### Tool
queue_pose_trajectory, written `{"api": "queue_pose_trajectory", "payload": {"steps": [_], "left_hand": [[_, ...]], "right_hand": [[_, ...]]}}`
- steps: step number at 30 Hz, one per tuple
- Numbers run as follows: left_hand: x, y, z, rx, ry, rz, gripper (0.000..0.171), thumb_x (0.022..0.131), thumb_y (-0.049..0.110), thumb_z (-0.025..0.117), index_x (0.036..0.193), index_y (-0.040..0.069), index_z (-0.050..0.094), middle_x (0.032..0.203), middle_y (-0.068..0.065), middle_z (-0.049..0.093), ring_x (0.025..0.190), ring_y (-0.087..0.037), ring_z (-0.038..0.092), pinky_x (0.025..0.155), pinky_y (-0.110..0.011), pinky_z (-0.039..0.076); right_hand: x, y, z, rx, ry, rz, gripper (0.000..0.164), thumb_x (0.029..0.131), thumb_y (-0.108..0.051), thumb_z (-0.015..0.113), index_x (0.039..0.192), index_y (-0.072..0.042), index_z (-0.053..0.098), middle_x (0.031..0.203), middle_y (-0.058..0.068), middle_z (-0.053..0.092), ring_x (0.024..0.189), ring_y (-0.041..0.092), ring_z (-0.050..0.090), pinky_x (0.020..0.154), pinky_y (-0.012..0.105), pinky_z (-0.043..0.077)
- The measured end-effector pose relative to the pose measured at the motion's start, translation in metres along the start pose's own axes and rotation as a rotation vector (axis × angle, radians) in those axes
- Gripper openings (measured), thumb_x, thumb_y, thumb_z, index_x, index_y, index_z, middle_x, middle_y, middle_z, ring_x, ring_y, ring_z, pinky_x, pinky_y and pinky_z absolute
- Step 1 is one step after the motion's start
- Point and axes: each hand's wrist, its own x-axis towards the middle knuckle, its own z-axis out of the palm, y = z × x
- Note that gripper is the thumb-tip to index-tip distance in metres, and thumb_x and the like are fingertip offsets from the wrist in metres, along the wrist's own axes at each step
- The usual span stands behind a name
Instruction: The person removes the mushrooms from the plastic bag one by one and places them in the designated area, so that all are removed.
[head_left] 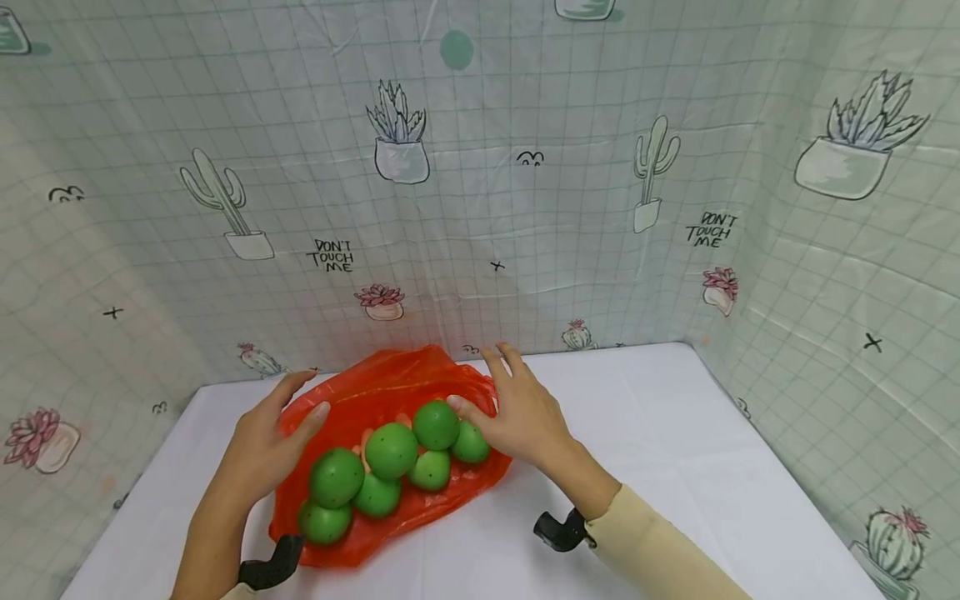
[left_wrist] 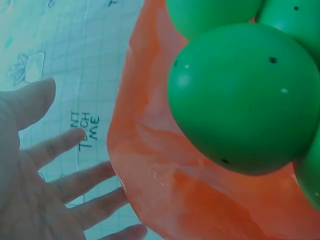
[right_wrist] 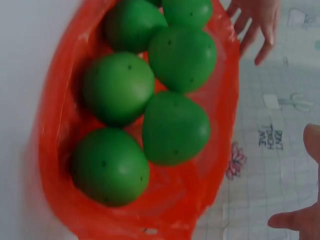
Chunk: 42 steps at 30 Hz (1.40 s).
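Note:
A red plastic bag [head_left: 382, 383] lies spread on the table with several green balls [head_left: 391, 450] clustered on it, round and speckled with small black dots. At the bag's left side is my left hand [head_left: 258, 450], fingers spread and holding nothing. In the left wrist view its fingertips reach right to the bag's edge, apart from the nearest green ball [left_wrist: 240, 100]. My right hand [head_left: 525, 417] is over the bag's right end, fingers extended, its thumb beside a ball in the head view. The right wrist view shows the balls [right_wrist: 175, 127] heaped inside the bag's raised rim.
Small paler orange pieces [head_left: 367, 450] show between the balls. A white cloth covers the table [head_left: 622, 400]. Behind and at both sides hangs a gridded curtain [head_left: 480, 208] printed with cacti. Black wrist mounts [head_left: 561, 530] stick out from both wrists.

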Motion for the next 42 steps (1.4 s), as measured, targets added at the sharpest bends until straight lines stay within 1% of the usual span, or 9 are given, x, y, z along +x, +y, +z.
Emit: {"api": "queue_pose_trajectory", "payload": {"steps": [4, 8, 12, 16, 22, 27, 32, 37, 42], "left_hand": [[-0.006, -0.007, 0.001, -0.070, 0.058, 0.033, 0.057, 0.106, 0.037, 0.063, 0.155, 0.013, 0.049, 0.152, -0.024, 0.053, 0.138, -0.049, 0.049, 0.105, -0.079, 0.038], [-0.012, -0.014, 0.003, -0.135, 0.119, 0.078, 0.049, 0.104, 0.027, 0.066, 0.150, 0.011, 0.056, 0.146, -0.021, 0.059, 0.139, -0.047, 0.048, 0.104, -0.082, 0.036], [-0.016, -0.019, 0.005, -0.181, 0.175, 0.113, 0.043, 0.103, 0.018, 0.068, 0.143, 0.006, 0.060, 0.139, -0.019, 0.064, 0.137, -0.044, 0.050, 0.105, -0.081, 0.036], [-0.019, -0.022, 0.007, -0.193, 0.202, 0.126, 0.039, 0.102, 0.012, 0.069, 0.139, 0.003, 0.064, 0.138, -0.019, 0.066, 0.135, -0.042, 0.053, 0.108, -0.075, 0.039], [-0.023, -0.028, 0.010, -0.210, 0.172, 0.119, 0.036, 0.099, 0.006, 0.071, 0.135, 0.006, 0.067, 0.148, -0.021, 0.059, 0.139, -0.047, 0.050, 0.109, -0.075, 0.038], [-0.027, -0.033, 0.014, -0.222, 0.132, 0.086, 0.037, 0.099, 0.004, 0.070, 0.135, 0.004, 0.066, 0.146, -0.024, 0.059, 0.140, -0.050, 0.047, 0.109, -0.076, 0.037], [-0.026, -0.035, 0.019, -0.219, 0.096, 0.042, 0.037, 0.100, 0.002, 0.067, 0.138, 0.005, 0.065, 0.149, -0.023, 0.057, 0.142, -0.049, 0.045, 0.110, -0.076, 0.037], [-0.024, -0.037, 0.023, -0.237, 0.080, 0.037, 0.040, 0.101, 0.001, 0.066, 0.141, 0.005, 0.064, 0.151, -0.023, 0.055, 0.142, -0.050, 0.044, 0.110, -0.075, 0.037], [-0.023, -0.041, 0.027, -0.239, 0.074, 0.030, 0.045, 0.101, 0.000, 0.066, 0.145, 0.004, 0.061, 0.150, -0.021, 0.057, 0.137, -0.046, 0.051, 0.111, -0.063, 0.045]], "right_hand": [[-0.003, -0.011, 0.010, 0.049, -0.006, -0.014, 0.088, 0.096, -0.068, 0.060, 0.161, -0.013, 0.042, 0.166, 0.015, 0.034, 0.126, 0.038, 0.063, 0.079, 0.053, 0.062], [-0.005, -0.017, 0.020, 0.086, -0.004, -0.042, 0.086, 0.096, -0.067, 0.061, 0.159, -0.012, 0.045, 0.164, 0.015, 0.036, 0.121, 0.036, 0.065, 0.077, 0.050, 0.062], [-0.007, -0.024, 0.029, 0.110, -0.017, -0.070, 0.087, 0.095, -0.066, 0.061, 0.160, -0.011, 0.044, 0.162, 0.016, 0.038, 0.125, 0.037, 0.063, 0.085, 0.054, 0.061], [-0.009, -0.029, 0.035, 0.121, -0.027, -0.074, 0.087, 0.095, -0.066, 0.063, 0.160, -0.011, 0.044, 0.161, 0.016, 0.039, 0.131, 0.039, 0.058, 0.094, 0.060, 0.057], [-0.012, -0.032, 0.044, 0.119, -0.041, -0.077, 0.085, 0.095, -0.065, 0.063, 0.158, -0.012, 0.046, 0.157, 0.013, 0.041, 0.127, 0.035, 0.060, 0.093, 0.056, 0.058], [-0.014, -0.034, 0.051, 0.134, -0.032, -0.092, 0.082, 0.095, -0.064, 0.064, 0.155, -0.010, 0.050, 0.155, 0.010, 0.044, 0.135, 0.030, 0.053, 0.097, 0.052, 0.057], [-0.015, -0.035, 0.053, 0.160, -0.015, -0.105, 0.081, 0.095, -0.063, 0.065, 0.152, -0.007, 0.052, 0.153, 0.011, 0.046, 0.134, 0.031, 0.054, 0.101, 0.052, 0.055], [-0.017, -0.036, 0.056, 0.196, -0.008, -0.096, 0.080, 0.095, -0.061, 0.065, 0.151, -0.007, 0.053, 0.153, 0.010, 0.048, 0.132, 0.031, 0.056, 0.099, 0.054, 0.056], [-0.019, -0.036, 0.060, 0.223, -0.016, -0.076, 0.079, 0.094, -0.061, 0.066, 0.151, -0.007, 0.054, 0.150, 0.008, 0.050, 0.131, 0.028, 0.056, 0.102, 0.051, 0.055]]}}
